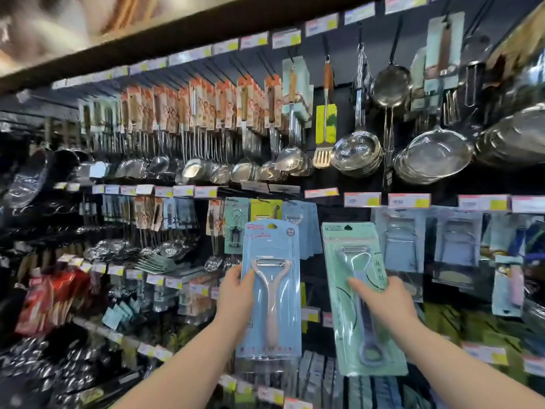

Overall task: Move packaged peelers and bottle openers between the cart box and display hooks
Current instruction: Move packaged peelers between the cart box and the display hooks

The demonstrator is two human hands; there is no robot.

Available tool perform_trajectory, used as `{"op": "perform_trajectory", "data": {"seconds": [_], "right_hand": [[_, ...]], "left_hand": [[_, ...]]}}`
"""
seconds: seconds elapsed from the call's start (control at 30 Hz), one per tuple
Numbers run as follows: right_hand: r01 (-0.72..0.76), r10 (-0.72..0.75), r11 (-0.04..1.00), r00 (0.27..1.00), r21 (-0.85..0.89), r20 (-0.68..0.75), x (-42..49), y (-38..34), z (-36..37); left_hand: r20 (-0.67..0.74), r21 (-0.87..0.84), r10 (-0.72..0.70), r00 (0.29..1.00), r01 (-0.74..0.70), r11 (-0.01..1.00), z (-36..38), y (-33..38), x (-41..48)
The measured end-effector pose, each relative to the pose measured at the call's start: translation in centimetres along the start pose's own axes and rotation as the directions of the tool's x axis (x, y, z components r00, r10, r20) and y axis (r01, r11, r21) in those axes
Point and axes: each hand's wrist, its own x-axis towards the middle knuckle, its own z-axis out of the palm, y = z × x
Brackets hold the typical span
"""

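My left hand [236, 296] grips the left edge of a blue card pack [272, 290] that holds a pale pink peeler, thumb on its front. My right hand [383, 302] holds a mint green card pack [348, 293] with a grey peeler and bottle opener inside, thumb across its front. Both packs are raised upright before the black display wall. Just above and behind them, more blue peeler packs [303, 225] and a green pack [264, 209] hang on hooks. The cart box is out of view.
Ladles and spatulas [206, 137] hang in rows above, strainers [436, 154] to the upper right. Price tags [408, 200] line the rails. Blister packs [454, 246] hang at right, red packets [50, 302] lie at lower left.
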Motion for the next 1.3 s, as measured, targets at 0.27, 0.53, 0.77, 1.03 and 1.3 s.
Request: {"op": "perform_trajectory", "data": {"seconds": [0.27, 0.53, 0.77, 1.03, 1.3], "right_hand": [[0.031, -0.031, 1.000, 0.999, 0.001, -0.031, 11.3, 0.4, 3.7], [0.011, -0.012, 0.999, 1.000, -0.045, -0.023, 17.1, 1.1, 8.0], [-0.038, 0.032, 0.998, 0.992, -0.057, -0.119, 19.3, 0.2, 11.2], [-0.116, 0.084, 0.989, 0.951, -0.091, -0.297, 19.2, -0.4, 14.1], [-0.158, 0.109, 0.982, 0.922, -0.102, -0.372, 19.6, -0.5, 15.6]], "left_hand": [[-0.012, 0.092, 0.034, 0.999, -0.032, 0.995, 6.5, -1.4, 11.6], [-0.022, 0.115, 0.005, 1.000, -0.002, 0.993, 7.8, -4.6, 19.1], [0.042, 0.061, 0.001, 0.999, -0.004, 0.998, 8.0, -5.8, 25.7], [0.246, -0.054, 0.023, 0.969, -0.010, 0.999, 9.2, -6.8, 31.6], [0.343, -0.073, 0.004, 0.939, 0.022, 0.997, 10.9, -8.1, 34.7]]}}
